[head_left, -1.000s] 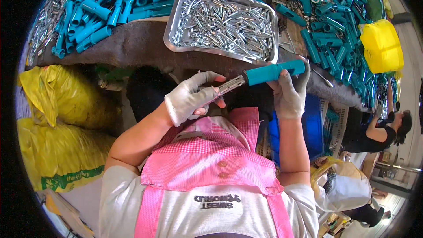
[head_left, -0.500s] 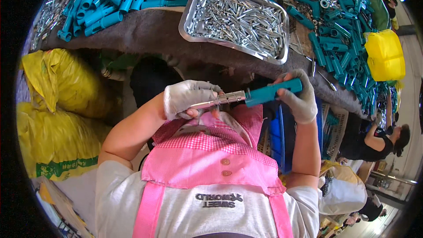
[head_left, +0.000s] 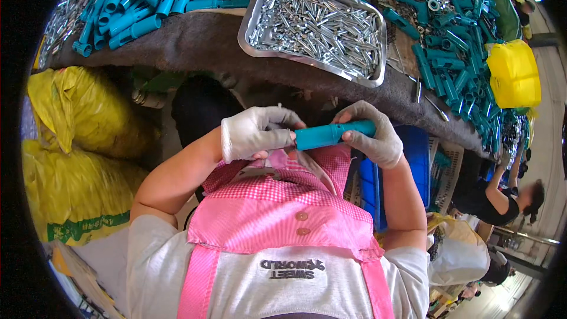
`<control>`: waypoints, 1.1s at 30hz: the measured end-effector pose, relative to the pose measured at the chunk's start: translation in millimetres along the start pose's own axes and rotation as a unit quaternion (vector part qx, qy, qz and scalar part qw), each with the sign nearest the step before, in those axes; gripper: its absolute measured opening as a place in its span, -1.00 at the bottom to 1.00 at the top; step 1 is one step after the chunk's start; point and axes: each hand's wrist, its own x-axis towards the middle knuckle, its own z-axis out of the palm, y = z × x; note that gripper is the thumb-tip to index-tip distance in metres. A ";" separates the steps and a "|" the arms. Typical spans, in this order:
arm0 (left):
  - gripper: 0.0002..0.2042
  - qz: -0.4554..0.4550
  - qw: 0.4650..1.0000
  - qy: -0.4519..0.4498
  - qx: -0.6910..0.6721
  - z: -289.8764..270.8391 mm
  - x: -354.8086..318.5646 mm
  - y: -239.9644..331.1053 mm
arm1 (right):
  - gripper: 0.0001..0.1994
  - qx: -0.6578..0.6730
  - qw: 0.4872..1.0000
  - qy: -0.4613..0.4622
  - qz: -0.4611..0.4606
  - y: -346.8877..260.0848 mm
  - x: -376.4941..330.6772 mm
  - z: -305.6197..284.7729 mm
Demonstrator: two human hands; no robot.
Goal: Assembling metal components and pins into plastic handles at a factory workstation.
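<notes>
A teal plastic tube [head_left: 322, 136] is held roughly level in front of my apron, with a narrow raised band around it. My right hand [head_left: 378, 134], in a pale work glove, grips its right part between thumb and fingers. Over the tube's left end close the fingertips of my left hand [head_left: 257, 134], gloved too. The slim metal rod with a spring is out of sight now, and whether it sits inside the tube or behind my fingers I cannot tell. Beyond my hands, a metal tray [head_left: 248, 44] of small silvery pins rests on the table edge.
Teal tubes [head_left: 133, 26] are heaped at the far left of the brown-covered table [head_left: 177, 38], and more teal parts [head_left: 449, 53] at the right. A yellow container [head_left: 514, 75] stands beyond them. Yellow sacks [head_left: 82, 183] lie at my left, a blue crate [head_left: 416, 156] at my right. Another person [head_left: 502, 195] works at right.
The teal tube has moved left and met my left fingers. The metal rod and spring that showed between my hands have gone from sight. My right hand came left with the tube.
</notes>
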 end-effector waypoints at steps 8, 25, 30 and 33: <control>-0.73 -0.001 0.999 0.036 -0.039 -2.1 4.2 -12.6 | -0.63 -0.016 0.996 -0.011 0.086 -17.5 11.1 9.4; -0.65 -0.071 0.995 0.051 -0.043 -15.7 8.2 -24.0 | -0.61 -0.113 0.992 0.006 -0.063 -4.5 17.7 37.3; -0.64 -0.045 0.996 0.081 0.011 -5.6 4.4 -11.6 | -0.61 0.050 0.990 0.028 0.133 -4.1 28.9 48.1; -0.62 -0.042 0.998 0.051 -0.019 -0.5 6.3 -12.8 | -0.63 0.026 0.992 0.041 0.114 -0.5 31.6 54.1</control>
